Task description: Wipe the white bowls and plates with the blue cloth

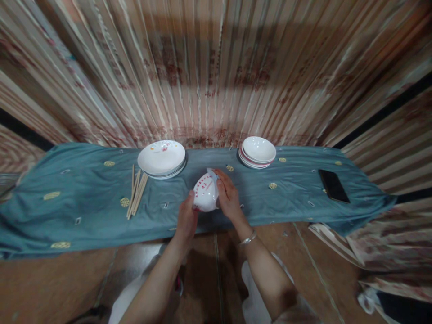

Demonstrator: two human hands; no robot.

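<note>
Our left hand (187, 216), thumb on its side and other fingers mostly hidden, grips a tilted white bowl (205, 194) with red lettering, nearer us than the plate stack (162, 158) and to its right. Our right hand (227, 193) curves half closed over a pale cloth (212, 173) against the bowl. Chopsticks (137, 193) lie just nearer than the plate stack, leftward; we see a phone (333, 185) well to its right. Farther back, a bowl stack (258, 152) stands to its right, and a curtain (209, 76) hangs behind it.
</note>
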